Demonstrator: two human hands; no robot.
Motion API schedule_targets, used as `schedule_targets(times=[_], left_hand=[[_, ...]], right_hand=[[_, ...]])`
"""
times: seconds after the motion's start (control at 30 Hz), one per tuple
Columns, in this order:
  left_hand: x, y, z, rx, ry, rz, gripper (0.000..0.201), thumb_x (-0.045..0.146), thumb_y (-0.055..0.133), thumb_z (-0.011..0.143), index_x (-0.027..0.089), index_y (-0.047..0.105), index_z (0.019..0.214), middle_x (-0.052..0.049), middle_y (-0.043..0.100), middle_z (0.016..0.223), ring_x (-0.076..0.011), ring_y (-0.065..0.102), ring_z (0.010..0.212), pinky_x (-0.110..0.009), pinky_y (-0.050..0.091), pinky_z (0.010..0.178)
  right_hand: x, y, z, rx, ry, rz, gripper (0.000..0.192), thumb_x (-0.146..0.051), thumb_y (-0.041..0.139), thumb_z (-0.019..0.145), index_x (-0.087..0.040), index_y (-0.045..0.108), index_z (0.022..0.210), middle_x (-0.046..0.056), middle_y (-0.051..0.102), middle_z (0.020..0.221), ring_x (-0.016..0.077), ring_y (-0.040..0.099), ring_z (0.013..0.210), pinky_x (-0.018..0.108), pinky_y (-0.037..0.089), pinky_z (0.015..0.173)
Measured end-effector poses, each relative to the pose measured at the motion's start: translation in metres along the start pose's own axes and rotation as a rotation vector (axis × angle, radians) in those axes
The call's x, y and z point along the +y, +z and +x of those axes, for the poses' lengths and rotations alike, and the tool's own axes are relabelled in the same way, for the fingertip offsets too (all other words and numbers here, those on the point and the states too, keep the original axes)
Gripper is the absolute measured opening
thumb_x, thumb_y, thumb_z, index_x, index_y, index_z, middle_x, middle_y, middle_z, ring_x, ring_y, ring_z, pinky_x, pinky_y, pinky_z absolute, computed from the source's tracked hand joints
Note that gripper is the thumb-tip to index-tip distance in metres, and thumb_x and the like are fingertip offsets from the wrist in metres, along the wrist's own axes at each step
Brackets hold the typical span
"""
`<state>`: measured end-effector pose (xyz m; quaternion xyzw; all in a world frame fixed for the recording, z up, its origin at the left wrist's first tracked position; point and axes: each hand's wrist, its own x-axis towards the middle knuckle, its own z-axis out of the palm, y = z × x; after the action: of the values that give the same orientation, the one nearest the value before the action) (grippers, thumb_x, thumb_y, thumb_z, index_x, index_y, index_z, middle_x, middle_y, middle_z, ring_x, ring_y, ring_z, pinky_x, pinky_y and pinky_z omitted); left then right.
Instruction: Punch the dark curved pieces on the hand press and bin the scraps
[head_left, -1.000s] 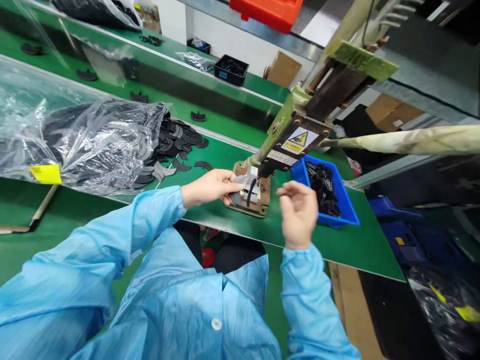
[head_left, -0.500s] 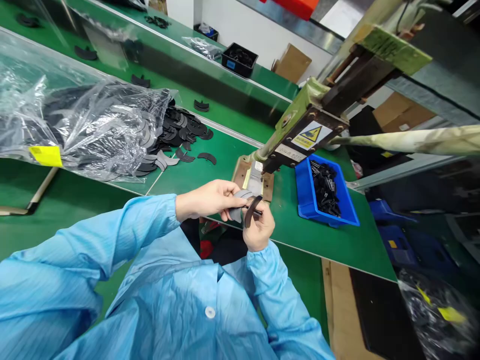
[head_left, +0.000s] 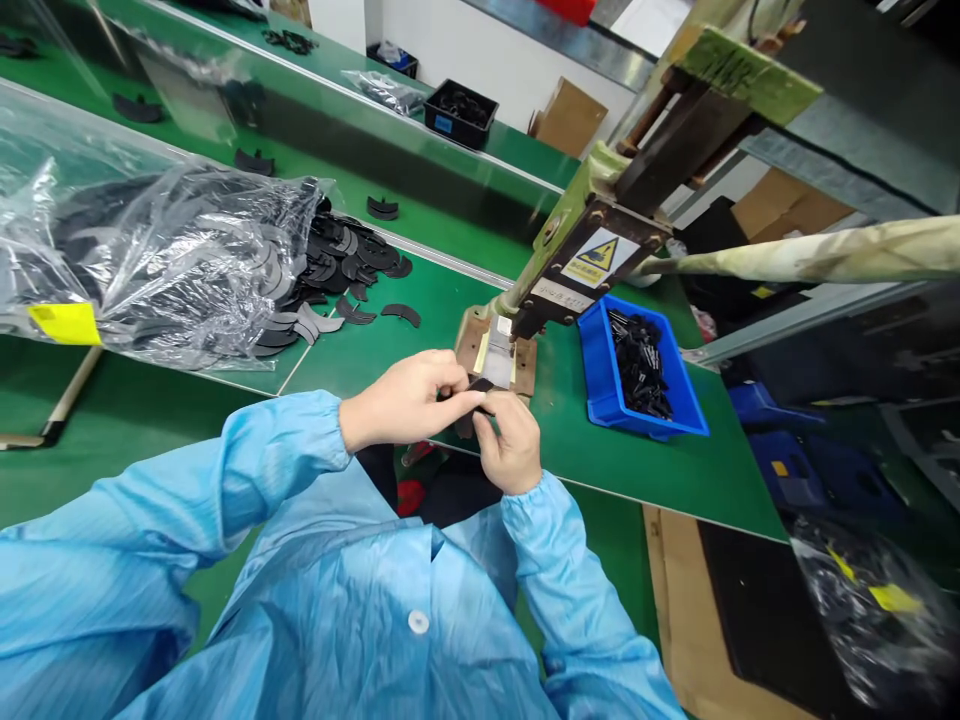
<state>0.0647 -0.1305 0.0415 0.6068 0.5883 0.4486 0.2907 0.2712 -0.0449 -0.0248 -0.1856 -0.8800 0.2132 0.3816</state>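
I had both hands together over the near edge of the green table (head_left: 360,350), just in front of my chest. My left hand (head_left: 405,400) was closed around a small dark curved piece (head_left: 474,388), thumb and fingers pinched on its upper part. My right hand (head_left: 510,445) met it from below and from the right, fingertips pressed onto the same piece, so both hands were clamped on it and touching each other. Most of the piece was hidden by my fingers; I could not tell its full shape.

Just beyond my hands, a little to the right of the left one, sat the brown metal base plate (head_left: 471,345) of the press (head_left: 592,235), with a pale block in its middle. The press's green arm rose up and away to the right from there, with a yellow warning label (head_left: 598,258) on its dark head. A long padded lever (head_left: 810,262) stretched out to the far right of my right hand.

To the right of my right hand, near but not touching, stood a blue bin (head_left: 596,385) holding small black parts. To the far left of my left hand lay a big clear plastic bag (head_left: 142,260) with a yellow tag (head_left: 64,323), and a heap of loose black curved pieces (head_left: 349,270) spilled from its mouth onto the table. My blue sleeves (head_left: 247,470) filled the bottom of the view.
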Motion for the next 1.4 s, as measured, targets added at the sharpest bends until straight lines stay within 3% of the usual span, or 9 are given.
schedule_targets(times=[0.2,0.4,0.5,0.67,0.77,0.97,1.07,1.23,1.4], left_hand=[[-0.009,0.013,0.005,-0.055,-0.075,-0.073,0.047,0.05,0.068,0.095,0.02,0.051,0.062,0.0,0.051,0.071,-0.0142,0.046,0.065,-0.029,0.035,0.061],[-0.018,0.021,0.008,-0.082,-0.186,-0.226,0.053,0.061,0.072,0.092,0.02,0.049,0.067,0.003,0.046,0.067,-0.0117,0.042,0.063,-0.025,0.033,0.057],[-0.022,0.018,0.011,-0.047,-0.22,-0.346,0.046,0.06,0.082,0.085,0.021,0.057,0.082,0.004,0.053,0.073,-0.0109,0.046,0.065,-0.023,0.037,0.058],[-0.026,0.011,0.021,-0.394,-0.301,-0.504,0.052,0.067,0.077,0.087,0.018,0.061,0.08,0.003,0.056,0.066,-0.0091,0.046,0.056,-0.022,0.034,0.053],[-0.037,0.006,0.035,-0.35,-0.318,-0.478,0.053,0.065,0.082,0.083,0.017,0.062,0.074,0.002,0.058,0.062,-0.0081,0.048,0.054,-0.02,0.035,0.052],[-0.094,-0.023,0.114,0.213,-0.523,-0.433,0.042,0.049,0.084,0.087,0.018,0.06,0.076,0.002,0.058,0.061,-0.0073,0.052,0.049,-0.017,0.039,0.046],[-0.118,-0.026,0.173,0.262,-0.636,-0.406,0.034,0.037,0.084,0.09,0.016,0.06,0.077,0.0,0.061,0.063,-0.0072,0.053,0.049,-0.017,0.041,0.045],[-0.132,-0.011,0.265,0.302,-0.592,-0.391,0.03,0.036,0.084,0.09,0.015,0.062,0.088,-0.002,0.065,0.071,-0.0068,0.058,0.055,-0.016,0.049,0.052],[-0.144,-0.003,0.293,0.284,-0.55,-0.319,0.031,0.029,0.078,0.09,0.014,0.065,0.115,-0.011,0.075,0.098,-0.0163,0.074,0.076,-0.029,0.063,0.072]], right_hand=[[-0.003,0.004,-0.004,0.049,-0.012,-0.008,0.017,-0.025,0.06,0.098,-0.025,0.069,0.112,0.008,0.074,0.1,0.0219,0.071,0.094,0.042,0.06,0.084],[-0.004,0.003,-0.009,0.12,-0.03,0.041,0.02,-0.025,0.057,0.099,-0.028,0.068,0.115,0.005,0.077,0.103,0.0217,0.075,0.102,0.055,0.061,0.111],[0.0,-0.001,-0.011,0.16,-0.03,0.053,0.021,-0.025,0.058,0.098,-0.028,0.067,0.117,0.005,0.078,0.105,0.0229,0.076,0.104,0.055,0.062,0.109],[0.011,-0.011,-0.01,0.115,0.007,0.041,0.019,-0.025,0.064,0.096,-0.027,0.07,0.114,0.007,0.078,0.106,0.0238,0.076,0.107,0.045,0.066,0.093],[0.022,-0.023,-0.015,0.083,0.079,0.004,0.03,-0.026,0.066,0.096,-0.027,0.069,0.126,0.009,0.078,0.116,0.0235,0.076,0.112,0.045,0.065,0.097],[0.057,-0.053,-0.061,0.262,0.295,-0.164,0.032,-0.027,0.062,0.098,-0.025,0.066,0.13,0.012,0.074,0.121,0.0273,0.072,0.115,0.052,0.064,0.098],[0.07,-0.055,-0.081,0.311,0.325,-0.221,0.025,-0.026,0.06,0.098,-0.024,0.068,0.122,0.011,0.074,0.113,0.0272,0.073,0.107,0.051,0.064,0.09],[0.076,-0.046,-0.088,0.315,0.303,-0.268,0.02,-0.023,0.062,0.096,-0.025,0.07,0.114,0.009,0.076,0.106,0.0241,0.074,0.101,0.045,0.064,0.087],[0.075,-0.048,-0.086,0.301,0.316,-0.279,0.017,-0.021,0.061,0.097,-0.023,0.069,0.112,0.008,0.076,0.105,0.0214,0.073,0.1,0.041,0.063,0.087]])
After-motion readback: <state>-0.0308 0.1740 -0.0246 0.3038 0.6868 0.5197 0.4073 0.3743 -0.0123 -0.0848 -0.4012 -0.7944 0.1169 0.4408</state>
